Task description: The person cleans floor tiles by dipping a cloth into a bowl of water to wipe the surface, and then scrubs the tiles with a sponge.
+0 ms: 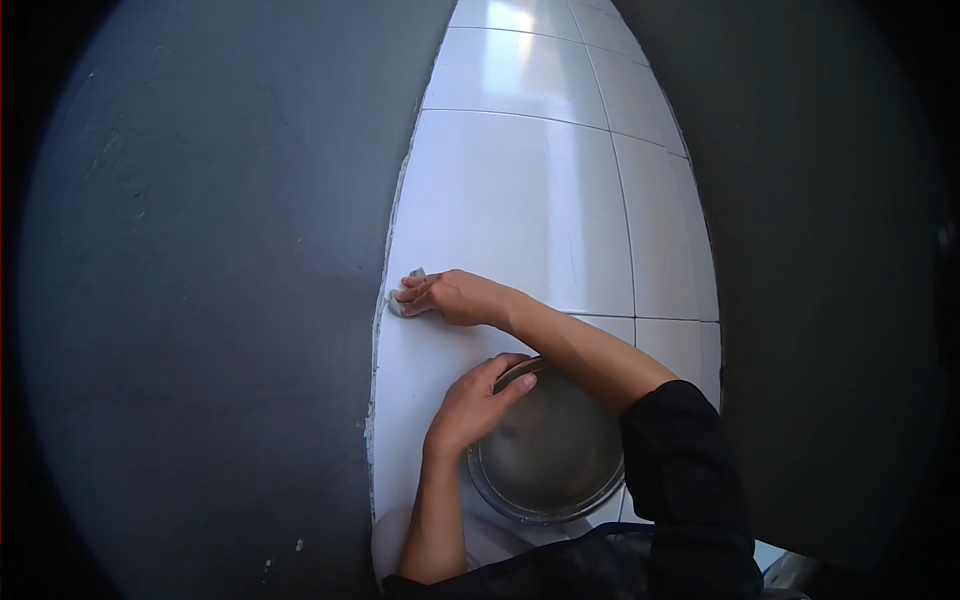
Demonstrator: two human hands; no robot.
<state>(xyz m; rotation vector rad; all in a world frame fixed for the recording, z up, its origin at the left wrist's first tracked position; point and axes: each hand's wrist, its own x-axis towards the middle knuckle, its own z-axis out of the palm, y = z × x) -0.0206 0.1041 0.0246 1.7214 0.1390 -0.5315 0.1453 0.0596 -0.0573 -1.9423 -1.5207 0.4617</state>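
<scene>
My right hand [455, 298] reaches across to the left edge of the white tiled floor. It presses a small grey cloth or sponge [396, 304] against the tile beside the dark wall; which of the two it is, I cannot tell. Below it, my left hand [475, 402] grips the rim of a round bucket [476, 478], with the thumb over the inner side and the fingers around the outside. The bucket holds murky grey liquid [555, 450]. My right forearm passes over the bucket's far right rim.
Dark grey walls rise close on the left [220, 300] and right [820, 260]. Glossy white tiles [510, 200] with dark joints run away between them. A rough pale strip [372, 440] lines the foot of the left wall.
</scene>
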